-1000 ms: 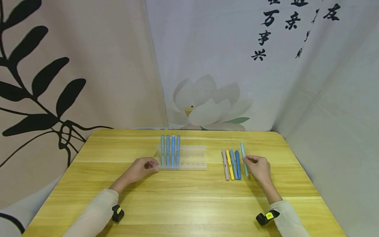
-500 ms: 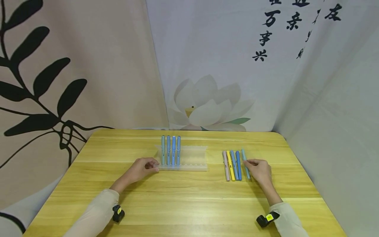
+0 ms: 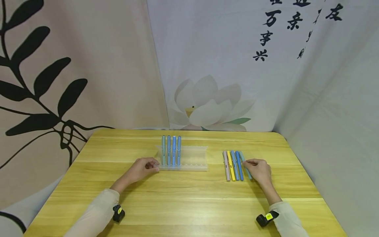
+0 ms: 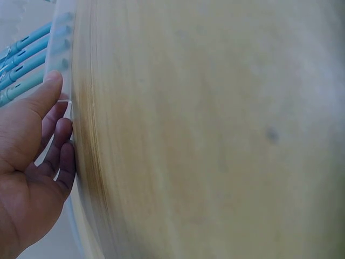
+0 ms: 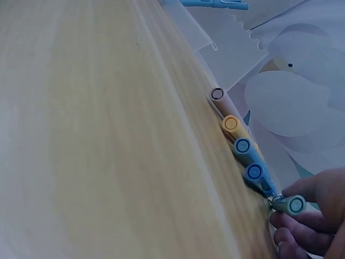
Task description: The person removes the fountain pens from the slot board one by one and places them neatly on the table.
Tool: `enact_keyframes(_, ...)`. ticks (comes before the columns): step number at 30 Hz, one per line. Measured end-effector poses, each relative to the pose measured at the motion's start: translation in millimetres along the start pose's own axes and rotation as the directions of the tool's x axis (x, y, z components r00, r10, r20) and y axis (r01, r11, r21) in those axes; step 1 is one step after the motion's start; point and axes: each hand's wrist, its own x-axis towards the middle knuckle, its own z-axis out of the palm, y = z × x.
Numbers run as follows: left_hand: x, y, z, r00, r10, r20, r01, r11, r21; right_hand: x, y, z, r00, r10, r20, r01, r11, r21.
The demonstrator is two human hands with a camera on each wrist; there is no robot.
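My left hand (image 3: 143,168) grips the front left corner of a clear plastic pen rack (image 3: 193,157), thumb on its front edge in the left wrist view. A pale green pen (image 3: 164,149) and several blue pens (image 3: 174,149) stand in the rack's left slots. On the right, my right hand (image 3: 260,170) pinches a pale green pen (image 5: 294,205) between thumb and fingers. That pen slants beside the blue pen (image 3: 239,166) at the end of a row. Its middle is partly hidden by the fingertips.
Left of that blue pen lie a lighter blue pen (image 3: 235,166), a yellow pen (image 3: 231,166) and a pinkish pen (image 3: 226,166). Bare wood of the table (image 3: 189,207) stretches in front. Printed curtains (image 3: 213,65) hang behind the table's back edge.
My right hand has lowered the pale green pen toward the table, and the pen's upper end has swung left toward the blue pen. The left hand and the rack stay put.
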Motion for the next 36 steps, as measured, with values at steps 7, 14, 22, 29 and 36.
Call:
enact_keyframes(7, 0.6, -1.0, 0.1, 1.000, 0.002, -0.002, -0.002, 1.000, -0.004, 2, 0, 1, 1.000, -0.002, 0.002, 0.002, 1.000, -0.028)
enact_keyframes(14, 0.3, 0.5, -0.3, 1.000, 0.005, -0.004, -0.005, 1.000, 0.002, 2, -5, -1, 1.000, -0.024, 0.010, 0.024, 1.000, -0.017)
enact_keyframes(22, 0.3, 1.5, -0.3, 1.000, -0.003, -0.006, 0.003, 1.000, 0.012, -1, -30, -6, 0.991, -0.126, 0.032, 0.124, 0.991, 0.057)
enact_keyframes(29, 1.0, -0.4, 0.7, 1.000, -0.009, -0.003, 0.009, 1.000, 0.010, -4, -57, -4, 0.983, -0.176, 0.046, 0.170, 0.979, 0.112)
enact_keyframes(36, 0.8, 0.4, 0.4, 1.000, -0.009, -0.005, 0.009, 1.000, 0.019, -7, -78, 7, 0.960, -0.277, 0.045, 0.261, 0.940, 0.221)
